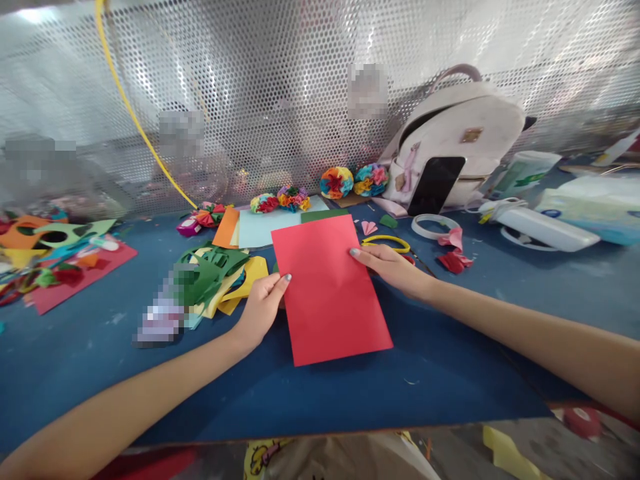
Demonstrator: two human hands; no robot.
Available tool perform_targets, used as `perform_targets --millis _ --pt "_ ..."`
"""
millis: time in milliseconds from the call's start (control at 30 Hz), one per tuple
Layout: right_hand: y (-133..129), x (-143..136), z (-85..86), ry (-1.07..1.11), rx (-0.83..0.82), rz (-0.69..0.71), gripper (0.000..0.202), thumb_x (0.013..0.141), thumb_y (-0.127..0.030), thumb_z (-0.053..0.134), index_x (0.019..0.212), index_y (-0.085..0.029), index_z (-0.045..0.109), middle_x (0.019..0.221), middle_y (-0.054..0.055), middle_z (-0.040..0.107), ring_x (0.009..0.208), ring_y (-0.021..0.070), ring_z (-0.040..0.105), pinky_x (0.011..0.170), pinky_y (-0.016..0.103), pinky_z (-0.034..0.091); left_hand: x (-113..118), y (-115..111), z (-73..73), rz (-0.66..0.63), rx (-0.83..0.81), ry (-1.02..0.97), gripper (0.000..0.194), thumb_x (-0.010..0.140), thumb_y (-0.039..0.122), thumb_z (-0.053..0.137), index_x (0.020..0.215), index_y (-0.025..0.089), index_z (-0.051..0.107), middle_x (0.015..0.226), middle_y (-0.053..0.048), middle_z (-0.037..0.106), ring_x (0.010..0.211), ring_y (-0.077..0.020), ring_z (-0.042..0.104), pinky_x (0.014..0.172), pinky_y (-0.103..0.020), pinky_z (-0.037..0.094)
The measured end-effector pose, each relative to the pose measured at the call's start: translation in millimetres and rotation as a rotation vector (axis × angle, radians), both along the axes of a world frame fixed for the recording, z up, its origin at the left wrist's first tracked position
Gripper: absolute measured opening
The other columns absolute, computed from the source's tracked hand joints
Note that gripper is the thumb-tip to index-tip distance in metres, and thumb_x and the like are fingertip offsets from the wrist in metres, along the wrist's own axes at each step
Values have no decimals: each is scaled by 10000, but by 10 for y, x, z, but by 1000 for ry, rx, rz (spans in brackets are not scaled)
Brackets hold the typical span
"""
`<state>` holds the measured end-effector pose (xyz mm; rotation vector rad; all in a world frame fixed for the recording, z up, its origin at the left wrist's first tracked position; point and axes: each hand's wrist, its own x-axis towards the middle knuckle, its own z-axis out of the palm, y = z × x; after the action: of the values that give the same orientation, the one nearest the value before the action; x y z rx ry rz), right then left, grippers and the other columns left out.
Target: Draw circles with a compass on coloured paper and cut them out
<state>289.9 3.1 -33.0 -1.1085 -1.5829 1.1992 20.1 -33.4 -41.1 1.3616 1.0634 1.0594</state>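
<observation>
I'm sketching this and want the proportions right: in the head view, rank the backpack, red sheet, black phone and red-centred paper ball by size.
Backpack and red sheet: too close to rank, the sheet being nearer the camera
Black phone
Red-centred paper ball: smallest

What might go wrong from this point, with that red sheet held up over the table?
The left hand and right hand pinch the red paper sheet only at its side edges, so uneven pulling might crease or tear it. Its top edge sits close to the pale blue sheet, so lowering it there could cover or shift that one. The right hand is also beside the yellow-handled tool and may knock it.
</observation>
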Motion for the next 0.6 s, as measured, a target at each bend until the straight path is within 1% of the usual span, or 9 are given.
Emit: perform_targets --millis 67,167,233,300,367,467,533,600 --pt "-6 -8 -3 -22 7 9 712 721 -879 705 601 -225 451 610 -44 399 567 116 349 529 291 320 -8 5 -14 24 12 -1 564 822 706 744 650 220 515 601 26 541 543 -147 532 535 -275 494" --pt "-8 -6 -1 -31 18 2 733 707 -892 701 587 -233 405 598 -53 356 563 112 308 525 292 289 -21 6 -24 40 30 5 536 846 655 750 641 221 511 606 20 531 572 -159 537 550 -282 491" --pt "-13 -3 4 -29 2 17 714 744 -888 670 605 -233 423 604 -48 390 559 115 344 529 291 322 -36 17 -31 71 53 5 517 863 625 749 638 223 515 611 15 532 597 -167 540 557 -282 479" --pt "-18 -4 11 -36 -34 61 682 764 -874 660 629 -229 488 610 -33 461 559 129 427 538 296 379 -54 43 -43 108 74 1 509 873 616 742 640 227 512 615 12 530 620 -176 543 563 -282 465" --pt "-18 -9 16 -52 -64 111 660 737 -858 698 642 -219 560 605 -20 520 560 145 492 542 304 423 -71 76 -60 139 88 -5 503 877 616 736 646 231 509 618 10 528 637 -184 545 570 -285 456" --pt "-5 -14 13 -58 -70 132 656 684 -851 741 618 -216 588 580 -28 538 546 140 506 541 299 453 -86 122 -87 169 99 -6 491 874 608 744 656 231 517 635 8 533 645 -184 539 582 -287 450" --pt "9 -9 1 -50 -71 122 650 699 -848 732 611 -221 583 582 -29 559 541 135 515 539 291 469 -90 143 -103 184 103 -6 485 877 603 745 661 231 522 642 8 534 652 -184 539 595 -290 454" --pt "27 4 -17 -48 -90 125 621 726 -825 733 639 -221 614 611 -13 620 554 148 567 539 293 499 -95 158 -117 198 103 -10 485 881 606 740 662 234 518 640 8 530 662 -189 545 603 -295 456"
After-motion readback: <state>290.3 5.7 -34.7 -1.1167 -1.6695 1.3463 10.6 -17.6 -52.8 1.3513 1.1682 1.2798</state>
